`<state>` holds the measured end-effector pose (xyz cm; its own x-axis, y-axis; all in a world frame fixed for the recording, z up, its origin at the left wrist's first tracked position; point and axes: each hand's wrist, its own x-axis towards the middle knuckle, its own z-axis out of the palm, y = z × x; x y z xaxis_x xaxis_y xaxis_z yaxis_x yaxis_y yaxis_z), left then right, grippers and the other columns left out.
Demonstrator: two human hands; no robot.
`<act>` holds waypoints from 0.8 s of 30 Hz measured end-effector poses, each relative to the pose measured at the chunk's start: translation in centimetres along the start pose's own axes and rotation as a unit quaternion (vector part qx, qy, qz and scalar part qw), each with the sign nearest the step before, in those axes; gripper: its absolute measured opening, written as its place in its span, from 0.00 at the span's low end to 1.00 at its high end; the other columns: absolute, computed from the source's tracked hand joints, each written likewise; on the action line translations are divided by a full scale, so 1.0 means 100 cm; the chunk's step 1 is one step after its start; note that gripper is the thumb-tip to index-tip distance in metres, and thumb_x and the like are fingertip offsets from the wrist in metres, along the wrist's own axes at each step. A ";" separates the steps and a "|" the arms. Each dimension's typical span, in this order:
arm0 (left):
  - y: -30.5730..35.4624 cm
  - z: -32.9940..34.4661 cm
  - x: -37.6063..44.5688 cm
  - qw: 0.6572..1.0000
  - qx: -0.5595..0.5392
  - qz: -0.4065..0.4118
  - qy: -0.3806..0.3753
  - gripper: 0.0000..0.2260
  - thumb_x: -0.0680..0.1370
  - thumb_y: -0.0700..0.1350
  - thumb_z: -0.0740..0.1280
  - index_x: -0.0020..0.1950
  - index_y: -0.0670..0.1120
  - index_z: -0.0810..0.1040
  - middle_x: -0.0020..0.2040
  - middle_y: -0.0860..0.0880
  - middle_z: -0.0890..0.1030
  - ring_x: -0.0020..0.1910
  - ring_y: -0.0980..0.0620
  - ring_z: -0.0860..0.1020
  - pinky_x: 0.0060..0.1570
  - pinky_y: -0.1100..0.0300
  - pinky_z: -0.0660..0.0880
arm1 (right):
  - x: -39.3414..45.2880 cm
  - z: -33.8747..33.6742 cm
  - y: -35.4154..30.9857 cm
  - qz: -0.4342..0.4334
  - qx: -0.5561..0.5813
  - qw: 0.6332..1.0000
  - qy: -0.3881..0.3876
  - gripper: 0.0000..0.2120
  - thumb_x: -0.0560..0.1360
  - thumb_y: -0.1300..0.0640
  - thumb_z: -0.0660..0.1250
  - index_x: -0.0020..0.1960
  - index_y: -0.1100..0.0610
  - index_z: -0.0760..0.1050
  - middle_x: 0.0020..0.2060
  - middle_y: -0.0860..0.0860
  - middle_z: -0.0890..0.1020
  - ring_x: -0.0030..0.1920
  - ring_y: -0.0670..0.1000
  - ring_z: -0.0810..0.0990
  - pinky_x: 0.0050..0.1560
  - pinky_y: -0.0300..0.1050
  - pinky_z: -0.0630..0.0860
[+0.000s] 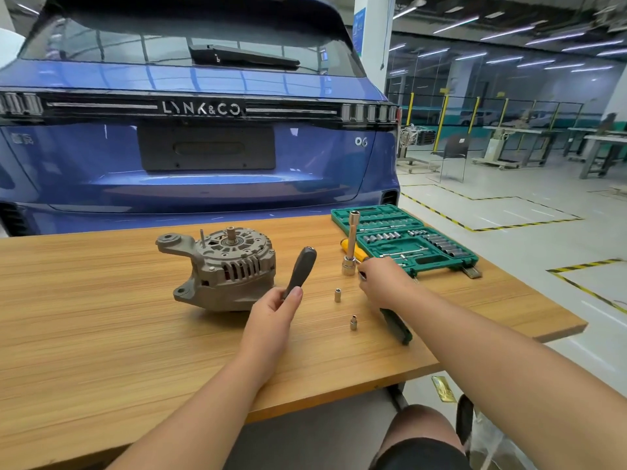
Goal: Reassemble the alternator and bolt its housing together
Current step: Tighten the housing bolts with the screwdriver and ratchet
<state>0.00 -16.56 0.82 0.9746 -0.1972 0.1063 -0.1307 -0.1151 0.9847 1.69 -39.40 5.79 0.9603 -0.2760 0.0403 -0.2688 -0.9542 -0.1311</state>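
Observation:
The grey alternator point(224, 269) sits on the wooden table point(101, 317), shaft end up, with a long bolt standing near its top left. My left hand point(276, 312) grips a dark tool handle point(301, 269) just right of the alternator, its far end pointing up. My right hand point(383, 283) reaches to a small metal piece near the socket set, fingers curled over it. A tall extension bar with a socket point(351, 245) stands upright beside that hand. Two small sockets point(337, 295) point(353, 322) stand between my hands.
An open green socket set case point(403, 237) lies at the table's back right, with a yellow-handled tool point(354, 251) by it. A dark green-handled tool point(397, 325) lies under my right forearm. A blue car point(203, 130) stands right behind the table.

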 end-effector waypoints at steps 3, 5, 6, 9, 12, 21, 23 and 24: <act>-0.002 0.001 0.003 1.000 0.016 0.005 -0.015 0.11 0.83 0.58 0.64 0.50 0.54 0.81 0.28 0.64 0.74 0.30 0.62 0.71 0.37 0.57 0.66 | 0.011 0.013 0.003 -0.013 -0.067 0.997 -0.021 0.06 0.80 0.63 0.60 0.49 0.54 0.73 0.44 0.53 0.75 0.39 0.52 0.76 0.32 0.44 0.70; -0.004 0.003 0.005 0.999 0.021 0.008 -0.027 0.10 0.83 0.57 0.64 0.49 0.55 0.81 0.29 0.65 0.74 0.29 0.65 0.71 0.38 0.56 0.66 | 0.017 0.019 0.006 -0.024 -0.089 0.995 -0.032 0.07 0.81 0.62 0.60 0.54 0.54 0.75 0.43 0.52 0.74 0.39 0.50 0.75 0.32 0.43 0.70; -0.005 0.004 0.006 0.999 0.024 0.011 -0.032 0.10 0.84 0.57 0.64 0.49 0.55 0.81 0.29 0.64 0.73 0.29 0.65 0.71 0.39 0.56 0.66 | 0.019 0.020 0.007 -0.026 -0.096 0.994 -0.037 0.09 0.81 0.61 0.60 0.58 0.55 0.76 0.45 0.52 0.75 0.41 0.51 0.76 0.33 0.43 0.71; -0.007 0.006 0.008 0.998 0.040 0.020 -0.037 0.10 0.84 0.57 0.63 0.49 0.55 0.81 0.29 0.63 0.72 0.29 0.64 0.70 0.39 0.56 0.66 | 0.021 0.021 0.009 -0.025 -0.114 0.993 -0.023 0.11 0.82 0.59 0.60 0.62 0.54 0.76 0.50 0.53 0.76 0.47 0.54 0.78 0.43 0.47 0.78; -0.005 0.011 0.009 0.999 0.038 0.026 -0.024 0.09 0.84 0.56 0.63 0.51 0.55 0.80 0.29 0.63 0.72 0.29 0.64 0.70 0.38 0.57 0.67 | 0.016 0.010 -0.002 -0.022 0.104 0.988 0.111 0.14 0.83 0.48 0.59 0.61 0.53 0.78 0.52 0.50 0.80 0.51 0.53 0.79 0.46 0.49 0.75; 0.031 0.030 0.013 0.999 0.050 0.009 -0.010 0.04 0.85 0.53 0.62 0.57 0.59 0.76 0.44 0.55 0.83 0.43 0.60 0.79 0.38 0.60 0.69 | -0.017 -0.013 -0.075 0.049 0.726 0.684 -0.056 0.15 0.80 0.45 0.68 0.56 0.57 0.76 0.41 0.53 0.87 0.48 0.54 0.86 0.48 0.51 0.84; 0.037 0.028 0.013 0.998 0.059 0.014 -0.031 0.05 0.85 0.51 0.63 0.60 0.60 0.73 0.47 0.56 0.84 0.45 0.59 0.79 0.39 0.61 0.70 | -0.019 -0.016 -0.081 0.068 0.777 0.626 -0.030 0.12 0.81 0.49 0.67 0.57 0.58 0.76 0.36 0.52 0.84 0.42 0.53 0.84 0.46 0.52 0.84; 0.039 0.026 0.012 0.996 0.073 0.019 -0.041 0.06 0.85 0.50 0.63 0.60 0.60 0.73 0.48 0.56 0.84 0.46 0.60 0.79 0.41 0.61 0.72 | -0.019 -0.019 -0.082 0.087 0.806 0.584 -0.025 0.11 0.81 0.50 0.66 0.56 0.58 0.76 0.34 0.52 0.82 0.38 0.52 0.82 0.43 0.51 0.82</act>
<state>0.19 -19.80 4.41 0.9510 -0.2825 0.1258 -0.1982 -0.2444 0.9492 1.96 -31.30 8.70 0.9409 -0.3103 -0.1360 0.0187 0.4483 -0.8937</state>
